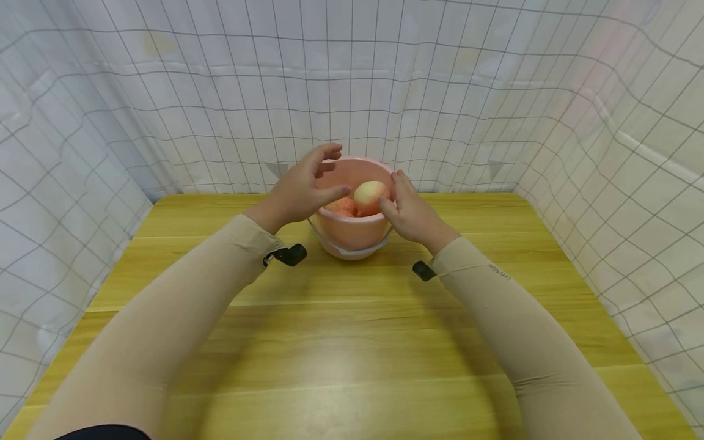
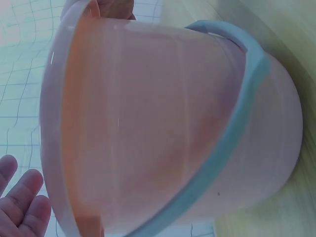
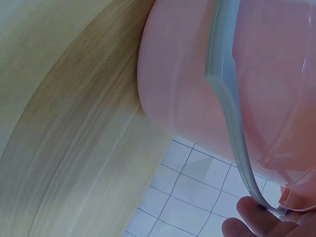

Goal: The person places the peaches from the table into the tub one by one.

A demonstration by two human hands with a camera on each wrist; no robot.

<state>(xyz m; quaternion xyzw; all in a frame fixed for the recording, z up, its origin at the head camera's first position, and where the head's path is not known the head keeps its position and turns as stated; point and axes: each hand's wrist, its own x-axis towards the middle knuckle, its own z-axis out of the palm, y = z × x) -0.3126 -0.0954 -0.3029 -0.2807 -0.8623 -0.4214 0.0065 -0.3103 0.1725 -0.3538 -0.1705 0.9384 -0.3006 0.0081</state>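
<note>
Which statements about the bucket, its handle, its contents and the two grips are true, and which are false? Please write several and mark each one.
1. The pink bucket stands on the wooden table. True.
2. The pale handle is raised above the rim. False: it hangs low, around the bucket's outer side.
3. The right grip is at the rim. True.
4. The left grip holds the handle. False: it holds nothing.
5. A round yellow-and-red item lies in the bucket. True.
</note>
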